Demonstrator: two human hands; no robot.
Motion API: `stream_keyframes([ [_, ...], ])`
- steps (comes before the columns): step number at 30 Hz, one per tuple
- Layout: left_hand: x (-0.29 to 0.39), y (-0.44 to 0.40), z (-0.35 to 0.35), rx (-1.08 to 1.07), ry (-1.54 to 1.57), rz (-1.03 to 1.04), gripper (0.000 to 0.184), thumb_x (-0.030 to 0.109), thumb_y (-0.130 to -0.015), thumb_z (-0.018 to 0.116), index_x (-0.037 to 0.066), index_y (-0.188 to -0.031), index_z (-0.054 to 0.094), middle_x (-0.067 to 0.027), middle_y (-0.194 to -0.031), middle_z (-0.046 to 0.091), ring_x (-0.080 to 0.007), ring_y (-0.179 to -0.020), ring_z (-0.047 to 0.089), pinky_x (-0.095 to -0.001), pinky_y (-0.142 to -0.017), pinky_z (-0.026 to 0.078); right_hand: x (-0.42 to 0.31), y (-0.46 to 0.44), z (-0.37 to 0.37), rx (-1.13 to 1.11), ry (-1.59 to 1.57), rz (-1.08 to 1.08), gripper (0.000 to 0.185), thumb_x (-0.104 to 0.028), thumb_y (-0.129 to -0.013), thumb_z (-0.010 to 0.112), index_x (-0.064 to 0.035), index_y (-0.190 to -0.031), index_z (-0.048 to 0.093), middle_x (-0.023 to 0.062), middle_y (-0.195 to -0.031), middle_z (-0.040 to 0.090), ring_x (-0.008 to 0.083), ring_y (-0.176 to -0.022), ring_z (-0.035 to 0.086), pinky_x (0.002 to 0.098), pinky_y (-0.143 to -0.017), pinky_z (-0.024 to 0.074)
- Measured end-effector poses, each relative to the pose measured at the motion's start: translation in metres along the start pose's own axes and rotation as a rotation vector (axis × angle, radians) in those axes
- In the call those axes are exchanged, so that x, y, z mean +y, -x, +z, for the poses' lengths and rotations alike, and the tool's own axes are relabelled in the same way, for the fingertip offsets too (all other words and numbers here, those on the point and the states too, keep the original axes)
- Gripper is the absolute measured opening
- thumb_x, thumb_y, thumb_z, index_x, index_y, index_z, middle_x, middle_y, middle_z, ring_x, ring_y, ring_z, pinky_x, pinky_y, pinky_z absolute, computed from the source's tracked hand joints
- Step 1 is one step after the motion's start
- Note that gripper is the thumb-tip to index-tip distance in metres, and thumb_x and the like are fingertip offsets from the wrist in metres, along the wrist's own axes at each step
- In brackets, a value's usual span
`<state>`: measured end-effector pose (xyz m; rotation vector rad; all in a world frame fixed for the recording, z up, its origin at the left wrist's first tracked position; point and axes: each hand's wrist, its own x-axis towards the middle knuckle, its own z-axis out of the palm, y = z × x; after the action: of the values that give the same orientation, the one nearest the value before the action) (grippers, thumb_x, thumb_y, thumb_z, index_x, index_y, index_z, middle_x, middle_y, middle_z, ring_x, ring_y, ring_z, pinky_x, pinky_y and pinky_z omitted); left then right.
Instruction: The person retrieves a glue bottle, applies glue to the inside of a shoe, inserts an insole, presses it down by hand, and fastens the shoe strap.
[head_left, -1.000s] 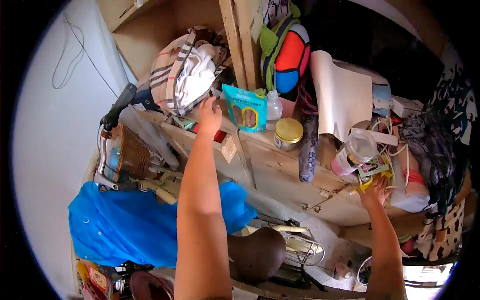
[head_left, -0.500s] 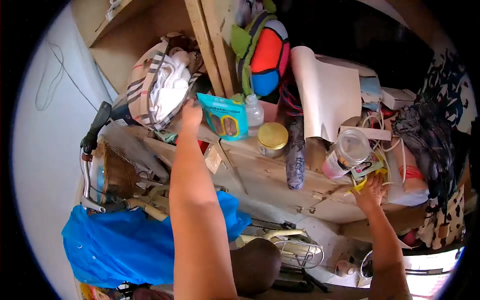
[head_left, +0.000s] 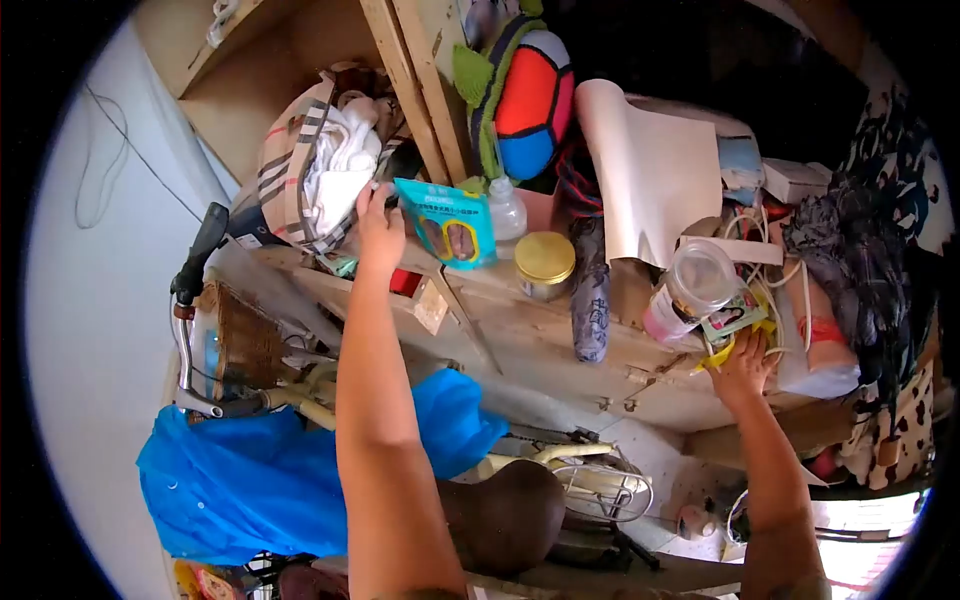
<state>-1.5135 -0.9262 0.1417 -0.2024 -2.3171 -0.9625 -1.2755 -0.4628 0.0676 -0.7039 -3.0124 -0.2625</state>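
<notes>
My left hand (head_left: 381, 232) reaches over the cabinet top, between a plaid bag (head_left: 292, 180) stuffed with white cloth (head_left: 345, 160) and an upright teal pouch (head_left: 448, 225). Its fingers are apart and nothing shows in them. My right hand (head_left: 742, 370) lies with spread fingers on a yellow item (head_left: 718, 356) at the cabinet's front edge, below a clear open jar (head_left: 695, 285) and a green packet (head_left: 735, 315). Right of the pouch are a clear bottle (head_left: 507, 210) and a gold-lidded jar (head_left: 545, 262).
A folded umbrella (head_left: 590, 300), a cream sheet (head_left: 645, 170), white cables (head_left: 806, 300) and dark cloth (head_left: 850, 250) crowd the cabinet top. Below stands a bicycle with a brown saddle (head_left: 510, 515), a handlebar grip (head_left: 205, 240) and a blue cover (head_left: 240, 485).
The view has shifted, so the cabinet things sit further left than a second ago. My left hand is still beside the pouch, its fingers a little more raised. My right hand stays on the yellow item.
</notes>
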Motion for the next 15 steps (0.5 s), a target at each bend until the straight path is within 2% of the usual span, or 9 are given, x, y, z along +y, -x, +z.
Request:
stream_keyframes([
  [2, 0.000, 0.004, -0.009, 0.007, 0.058, 0.066, 0.039, 0.005, -0.075, 0.050, -0.004, -0.113, 0.043, -0.0174, -0.126, 0.033, -0.0320, -0.115, 0.035, -0.0319, -0.095, 0.029, -0.003, 0.000, -0.011, -0.147, 0.029, 0.041, 0.094, -0.049, -0.068, 0.059, 0.0045, -0.129, 0.010, 0.0215, -0.134, 0.016, 0.0340, -0.126, 0.012, 0.0591, -0.097, 0.0056],
  [4, 0.018, 0.011, -0.027, 0.004, 0.045, 0.116, 0.038, 0.001, -0.077, 0.047, -0.005, -0.114, 0.042, -0.0160, -0.127, 0.032, -0.0294, -0.115, 0.038, -0.0304, -0.094, 0.031, 0.002, 0.000, 0.002, -0.114, 0.062, 0.027, 0.094, -0.049, -0.067, 0.060, 0.0039, -0.128, 0.012, 0.0202, -0.133, 0.018, 0.0338, -0.125, 0.013, 0.0597, -0.096, 0.0074],
  [6, 0.037, 0.018, -0.043, -0.012, 0.302, 0.071, 0.036, -0.002, -0.079, 0.045, -0.005, -0.114, 0.042, -0.0125, -0.129, 0.032, -0.0248, -0.113, 0.042, -0.0290, -0.092, 0.033, 0.002, -0.002, 0.003, -0.098, 0.039, 0.035, 0.093, -0.048, -0.067, 0.061, 0.0036, -0.128, 0.013, 0.0193, -0.133, 0.018, 0.0334, -0.125, 0.014, 0.0597, -0.096, 0.0087],
  [7, 0.053, 0.023, -0.056, -0.023, 0.245, 0.029, 0.036, -0.004, -0.080, 0.043, -0.003, -0.115, 0.043, -0.0101, -0.129, 0.031, -0.0213, -0.112, 0.043, -0.0272, -0.090, 0.035, 0.001, 0.000, -0.001, -0.101, 0.051, 0.029, 0.093, -0.049, -0.067, 0.061, 0.0030, -0.127, 0.014, 0.0191, -0.133, 0.018, 0.0332, -0.125, 0.014, 0.0598, -0.095, 0.0091],
  [8, 0.061, 0.028, -0.066, -0.026, 0.232, 0.031, 0.036, -0.004, -0.080, 0.043, -0.003, -0.115, 0.043, -0.0101, -0.129, 0.031, -0.0213, -0.112, 0.043, -0.0272, -0.090, 0.035, 0.001, 0.000, -0.001, -0.107, 0.041, 0.022, 0.093, -0.049, -0.067, 0.061, 0.0030, -0.127, 0.014, 0.0191, -0.133, 0.018, 0.0332, -0.125, 0.014, 0.0598, -0.095, 0.0091],
  [10, 0.078, 0.040, -0.090, -0.058, 0.364, -0.036, 0.037, -0.005, -0.080, 0.043, -0.001, -0.116, 0.043, -0.0097, -0.129, 0.031, -0.0207, -0.112, 0.043, -0.0263, -0.090, 0.035, 0.000, 0.000, -0.004, -0.106, 0.021, 0.034, 0.094, -0.051, -0.067, 0.059, 0.0026, -0.128, 0.013, 0.0188, -0.134, 0.018, 0.0328, -0.126, 0.013, 0.0599, -0.095, 0.0091],
  [12, 0.100, 0.054, -0.116, -0.045, 0.312, -0.036, 0.036, -0.005, -0.081, 0.042, 0.002, -0.116, 0.045, -0.0091, -0.130, 0.031, -0.0192, -0.112, 0.043, -0.0258, -0.090, 0.034, -0.003, -0.001, -0.008, -0.153, 0.024, 0.030, 0.095, -0.053, -0.068, 0.057, 0.0021, -0.130, 0.010, 0.0187, -0.135, 0.016, 0.0323, -0.126, 0.013, 0.0604, -0.095, 0.0089],
  [14, 0.124, 0.070, -0.142, -0.122, 0.431, -0.020, 0.034, -0.003, -0.083, 0.041, 0.002, -0.116, 0.046, -0.0077, -0.129, 0.031, -0.0178, -0.111, 0.043, -0.0262, -0.091, 0.033, 0.000, -0.001, -0.004, -0.149, 0.043, 0.041, 0.096, -0.055, -0.069, 0.055, 0.0017, -0.131, 0.008, 0.0180, -0.135, 0.015, 0.0318, -0.126, 0.013, 0.0603, -0.095, 0.0084],
  [15, 0.144, 0.080, -0.154, -0.120, 0.463, -0.050, 0.032, -0.001, -0.084, 0.042, 0.002, -0.116, 0.047, -0.0066, -0.129, 0.032, -0.0171, -0.111, 0.042, -0.0264, -0.093, 0.031, -0.002, 0.001, -0.015, -0.196, 0.095, 0.055, 0.093, -0.056, -0.069, 0.054, -0.0004, -0.131, 0.012, 0.0155, -0.135, 0.018, 0.0317, -0.126, 0.014, 0.0602, -0.096, 0.0081],
])
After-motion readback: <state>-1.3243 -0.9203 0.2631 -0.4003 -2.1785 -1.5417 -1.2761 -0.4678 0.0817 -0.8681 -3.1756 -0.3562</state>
